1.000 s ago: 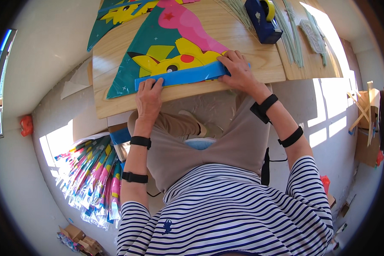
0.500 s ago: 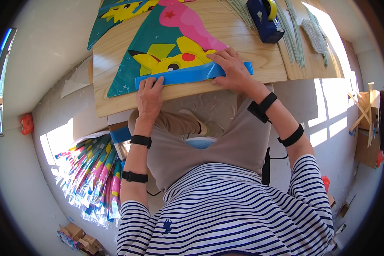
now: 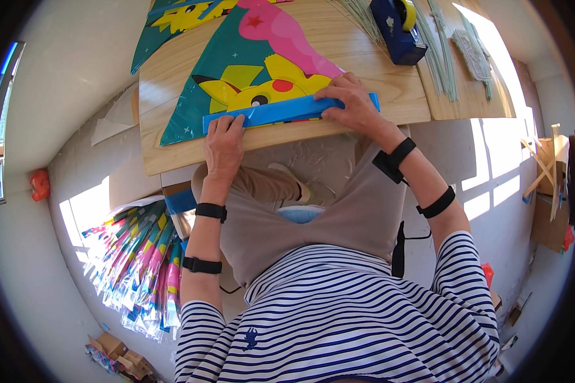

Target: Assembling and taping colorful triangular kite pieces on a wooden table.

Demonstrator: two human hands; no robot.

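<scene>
In the head view, a sunlit room with pale walls surrounds a wooden worktop (image 3: pixel 399 105), and a colourful pointed sheet (image 3: pixel 243 54) in teal, pink and yellow lies by its near edge. A blue strip (image 3: pixel 278 113) lies across the sheet along that edge. The left hand (image 3: pixel 222 145) rests at the strip's left end, fingers close together and pressed down on it. The right hand (image 3: pixel 356 112) is near its right end, thumb spread from the forefinger, both touching the strip; I cannot tell whether they pinch it. A similar sheet (image 3: pixel 188 18) lies at the worktop's far left corner. Toward the right edge are a blue tape dispenser (image 3: pixel 393 35), thin sticks (image 3: pixel 436 60) and a clear box (image 3: pixel 471 56). Shiny packets (image 3: pixel 134 262) are piled below, left of the worktop.
</scene>
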